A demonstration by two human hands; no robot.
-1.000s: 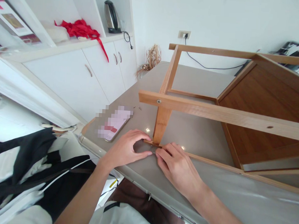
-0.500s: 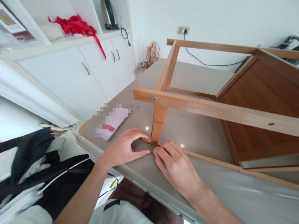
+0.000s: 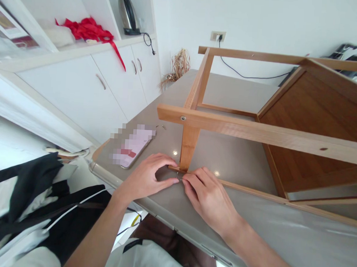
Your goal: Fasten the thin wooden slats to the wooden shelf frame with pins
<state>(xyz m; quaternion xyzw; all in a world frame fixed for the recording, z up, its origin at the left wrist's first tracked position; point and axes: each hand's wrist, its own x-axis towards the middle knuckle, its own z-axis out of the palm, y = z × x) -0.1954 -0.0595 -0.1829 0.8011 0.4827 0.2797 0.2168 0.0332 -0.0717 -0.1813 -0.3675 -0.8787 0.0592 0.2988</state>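
1. A white cabinet [image 3: 62,98] stands on the left, with closed doors below and open shelves above.
2. The grey counter [image 3: 311,238] spreads beneath the work, its near edge running below both hands.
3. On the counter, a wooden frame [image 3: 257,132] lies on its side, its brown panel [image 3: 313,109] upright at the right, its rails running leftward and a crosspiece [image 3: 190,146] joining them near their left ends.
4. On the cabinet's shelf sit an electric kettle [image 3: 128,15] and a heap of red ribbon [image 3: 88,29] (one tail hangs down over a door).
5. The right hand [image 3: 209,192] is beside the lowest rail, near the foot of the crosspiece; its fingers are bunched tight, pinching a thin metal rod.
6. The left hand [image 3: 152,174] faces it, thumb and forefinger spread in a wide curve: the forefinger is at the rail's left end, the thumb tip near the rod.
7. A smartphone [image 3: 135,145], partly blurred out, lies flat near the counter's left corner.
8. The thin metal rod [image 3: 180,179] shows between the two hands; it may be a hex key, though too little is visible to be certain.
9. A small bolt [image 3: 177,175] stands out from the lowest rail, just beside the rod.
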